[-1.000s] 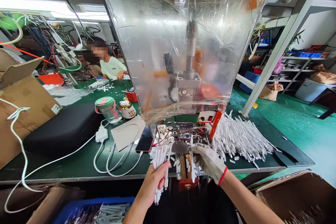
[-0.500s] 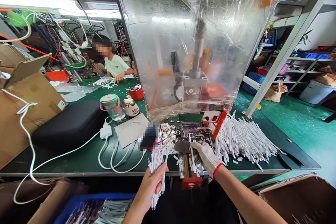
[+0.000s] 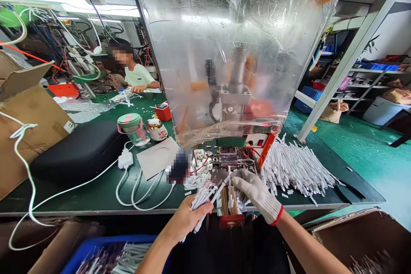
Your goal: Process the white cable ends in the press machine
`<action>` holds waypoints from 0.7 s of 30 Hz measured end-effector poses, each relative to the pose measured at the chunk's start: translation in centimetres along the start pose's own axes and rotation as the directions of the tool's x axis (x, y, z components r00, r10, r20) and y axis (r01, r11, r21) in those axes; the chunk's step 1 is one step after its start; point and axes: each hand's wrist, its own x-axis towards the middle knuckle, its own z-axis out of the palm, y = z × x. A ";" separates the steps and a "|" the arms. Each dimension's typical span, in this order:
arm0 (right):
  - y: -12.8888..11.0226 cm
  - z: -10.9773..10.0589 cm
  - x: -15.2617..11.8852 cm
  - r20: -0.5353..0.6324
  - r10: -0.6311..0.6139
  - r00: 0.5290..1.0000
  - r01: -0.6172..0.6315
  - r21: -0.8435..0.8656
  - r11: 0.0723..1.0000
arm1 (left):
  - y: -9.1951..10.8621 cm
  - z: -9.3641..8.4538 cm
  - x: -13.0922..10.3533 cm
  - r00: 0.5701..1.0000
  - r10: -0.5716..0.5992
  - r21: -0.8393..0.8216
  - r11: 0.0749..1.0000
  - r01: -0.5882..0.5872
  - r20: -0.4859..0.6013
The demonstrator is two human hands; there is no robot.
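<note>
My bare left hand [image 3: 192, 216] is closed round a bundle of thin white strips [image 3: 204, 195] at the table's front edge. One strip slants from the bundle toward my right hand [image 3: 252, 188], which wears a white knitted glove with a red cuff. The gloved fingers are bent together at a white strip [image 3: 230, 188] standing over the wooden block [image 3: 225, 205] of the press; whether they grip it is hard to make out. Just behind the fingertips is the metal fixture [image 3: 228, 157], under a clouded plastic guard [image 3: 218, 51].
A large pile of white strips [image 3: 298, 171] lies to the right, beside dark pliers [image 3: 343, 190]. On the left are a black case [image 3: 77, 150], white cables, a jar [image 3: 133, 128] and a carton [image 3: 32, 124]. A person [image 3: 138, 75] sits behind. A blue bin [image 3: 70, 261] is below.
My left hand has moved up and right, and its bundle now tilts toward the fixture. The gloved hand has shifted slightly, its fingers still near the fixture. The camera view has shifted a little.
</note>
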 end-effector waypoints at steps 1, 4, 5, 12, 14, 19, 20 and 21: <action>-0.3 0.3 -0.7 0.035 -0.023 0.999 0.023 -0.005 1.000 | 0.5 0.1 0.2 0.999 0.030 0.040 0.999 -0.031 0.036; -0.6 1.8 -2.2 0.022 -0.007 1.000 0.008 -0.010 1.000 | 1.9 0.7 0.3 0.989 0.068 0.094 0.992 -0.080 0.130; -0.6 2.1 -2.5 0.002 0.017 1.000 -0.017 0.017 1.000 | 2.2 0.9 0.1 0.987 0.066 0.090 0.993 -0.080 0.147; 0.3 -5.9 -3.0 -0.463 0.147 0.874 0.114 0.489 0.865 | 0.8 -0.8 -2.0 0.988 -0.088 -0.217 0.969 0.115 0.130; 1.5 -10.0 -3.0 -0.500 0.143 0.854 0.076 0.393 0.917 | 0.0 -1.6 -1.6 0.994 -0.105 -0.364 0.925 0.111 0.036; 3.7 -15.7 -2.6 -0.563 0.007 0.826 -0.230 -0.325 0.917 | -1.1 0.3 1.9 0.983 -0.122 -0.381 0.923 0.061 -0.137; 3.7 -16.2 -2.2 -0.595 -0.053 0.802 -0.279 -0.451 0.848 | -1.2 1.1 2.5 0.981 -0.106 -0.315 0.948 0.051 -0.159; 3.6 -16.5 -1.7 -0.607 -0.100 0.789 -0.321 -0.545 0.774 | -1.4 1.9 3.1 0.977 -0.088 -0.234 0.971 0.041 -0.193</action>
